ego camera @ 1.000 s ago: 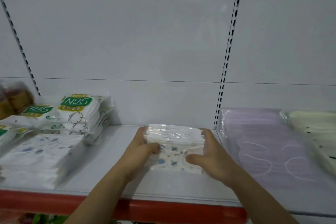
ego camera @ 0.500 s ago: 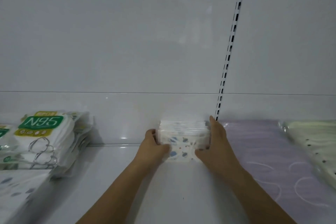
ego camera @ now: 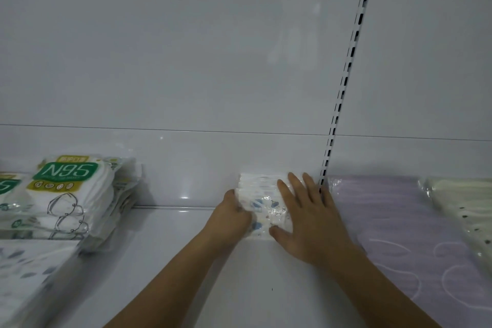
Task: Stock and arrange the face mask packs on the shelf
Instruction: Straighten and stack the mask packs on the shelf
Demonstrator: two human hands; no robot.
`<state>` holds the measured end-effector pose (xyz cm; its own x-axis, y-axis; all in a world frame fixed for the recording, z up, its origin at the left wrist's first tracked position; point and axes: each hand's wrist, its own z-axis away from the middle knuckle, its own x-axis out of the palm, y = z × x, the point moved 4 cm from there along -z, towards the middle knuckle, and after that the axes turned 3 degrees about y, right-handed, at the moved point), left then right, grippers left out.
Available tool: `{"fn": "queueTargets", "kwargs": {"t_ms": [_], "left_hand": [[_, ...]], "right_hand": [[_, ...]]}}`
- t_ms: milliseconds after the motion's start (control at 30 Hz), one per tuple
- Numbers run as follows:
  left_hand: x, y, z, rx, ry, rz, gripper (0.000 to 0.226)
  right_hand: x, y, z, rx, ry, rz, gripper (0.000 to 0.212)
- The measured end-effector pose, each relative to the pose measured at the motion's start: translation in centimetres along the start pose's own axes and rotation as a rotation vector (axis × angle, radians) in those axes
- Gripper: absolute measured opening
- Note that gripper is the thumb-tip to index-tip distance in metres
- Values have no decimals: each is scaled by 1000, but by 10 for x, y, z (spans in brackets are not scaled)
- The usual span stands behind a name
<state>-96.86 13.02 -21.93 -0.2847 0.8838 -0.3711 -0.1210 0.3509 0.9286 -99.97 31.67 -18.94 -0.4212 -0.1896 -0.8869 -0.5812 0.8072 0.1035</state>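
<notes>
Clear plastic-wrapped stack of white face mask packs w/ blue print [ego camera: 262, 204] sits at back of white glossy shelf [ego camera: 170, 261], against white back panel [ego camera: 186, 61], just left of slotted upright rail [ego camera: 343, 93]. Left hand [ego camera: 231, 214] curled on stack's left edge, fingers mostly hidden, gripping pack side. Right hand [ego camera: 306, 217] flat, fingers [ego camera: 286, 189] spread open over top & right side; print partly covered. N95 mask packs [ego camera: 69, 194] far left, cut by frame edge. Lilac bagged masks [ego camera: 404, 231] just right; cream bagged pack [ego camera: 463, 200] cropped at the right edge. Bare shelf btwn N95s & stack.
</notes>
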Motion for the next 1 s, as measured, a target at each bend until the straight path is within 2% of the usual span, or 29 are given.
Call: {"fn": "queueTargets", "kwargs": {"t_ms": [133,267,367,433,533,633,767,1000], "left_hand": [[-3,-5,3,-24,-10,-6,55],[-15,16,30,-82,86,-21,51],[-22,19,37,-98,139,-49,74],[-27,21,45,-88,184,-69,77],[-39,31,65,22,317,-118,59],[-54,39,93,182,497,-146,29],[-87,44,135,324,643,-182,11],[-179,25,200,397,761,-288,11]], "right_hand": [[-3,1,2,-6,20,1,94],[-9,4,6,0,56,6,95],[-20,2,8,0,98,-21,91],[-29,-1,10,-6,150,-72,84],[-49,-15,13,-36,297,-231,65],[-68,-44,18,-90,427,-433,47],[-85,-101,24,-113,238,-647,39],[-89,-210,29,-78,-3,-920,41]]}}
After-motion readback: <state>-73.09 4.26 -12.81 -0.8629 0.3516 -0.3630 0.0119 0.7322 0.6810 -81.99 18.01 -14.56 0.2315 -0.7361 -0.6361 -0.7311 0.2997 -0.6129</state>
